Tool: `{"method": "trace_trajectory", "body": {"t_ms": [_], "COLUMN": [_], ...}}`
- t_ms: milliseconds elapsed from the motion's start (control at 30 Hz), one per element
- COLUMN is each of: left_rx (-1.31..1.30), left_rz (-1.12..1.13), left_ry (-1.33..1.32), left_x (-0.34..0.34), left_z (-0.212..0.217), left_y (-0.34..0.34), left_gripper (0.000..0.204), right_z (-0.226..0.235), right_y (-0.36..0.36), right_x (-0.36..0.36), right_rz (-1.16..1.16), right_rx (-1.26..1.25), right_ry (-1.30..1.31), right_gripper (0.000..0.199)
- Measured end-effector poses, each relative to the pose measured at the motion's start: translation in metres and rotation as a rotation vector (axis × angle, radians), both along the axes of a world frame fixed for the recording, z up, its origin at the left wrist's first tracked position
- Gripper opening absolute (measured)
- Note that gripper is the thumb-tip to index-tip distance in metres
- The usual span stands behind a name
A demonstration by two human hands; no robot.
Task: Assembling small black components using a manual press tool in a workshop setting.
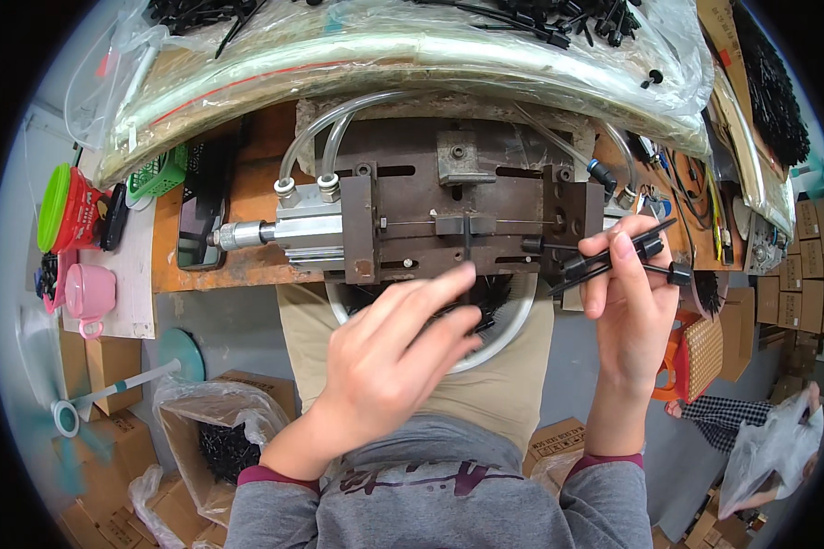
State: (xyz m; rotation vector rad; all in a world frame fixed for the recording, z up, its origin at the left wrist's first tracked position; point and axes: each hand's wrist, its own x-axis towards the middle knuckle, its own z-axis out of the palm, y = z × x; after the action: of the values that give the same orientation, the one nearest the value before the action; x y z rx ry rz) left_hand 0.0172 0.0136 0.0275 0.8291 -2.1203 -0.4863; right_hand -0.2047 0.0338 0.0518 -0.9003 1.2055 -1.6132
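My right hand is raised at the right of the fixture, its fingers closed round several thin black plastic rods with wider ends. My left hand reaches in from below with its fingers stretched and apart, and nothing shows in it. Its fingertips are just below a slim black rod that stands in the small central block of the dark metal fixture. Whether a fingertip touches that rod I cannot tell. A silver air cylinder with clear hoses sits on the fixture's left side.
Behind the fixture, a plastic-covered shelf carries piles of black parts. A white-rimmed round container of black parts rests at my lap. On the left are a pink cup and a green basket. Another person is at the far right.
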Motion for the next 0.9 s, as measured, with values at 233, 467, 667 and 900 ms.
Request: {"method": "trace_trajectory", "body": {"t_ms": [233, 467, 667, 900], "left_rx": [-0.12, -0.02, 0.219, 0.135], "left_rz": [0.104, 0.077, -0.241, -0.116], "left_ry": [-0.213, -0.197, 0.263, 0.195], "left_x": [-0.017, -0.015, -0.007, 0.007], "left_z": [-0.024, -0.016, -0.001, -0.001], "left_y": [-0.012, -0.015, -0.004, 0.002], "left_gripper": [0.024, 0.029, 0.036, 0.03], "right_z": [-0.001, -0.005, -0.009, -0.007], "right_y": [0.008, 0.01, 0.01, 0.004], "right_x": [0.006, 0.005, 0.012, 0.003], "right_rz": [0.068, 0.14, 0.301, 0.05], "right_rx": [0.035, 0.059, 0.137, -0.035], "right_ry": [-0.032, -0.202, -0.398, -0.219], "right_gripper": [0.012, 0.012, 0.014, 0.013]}}
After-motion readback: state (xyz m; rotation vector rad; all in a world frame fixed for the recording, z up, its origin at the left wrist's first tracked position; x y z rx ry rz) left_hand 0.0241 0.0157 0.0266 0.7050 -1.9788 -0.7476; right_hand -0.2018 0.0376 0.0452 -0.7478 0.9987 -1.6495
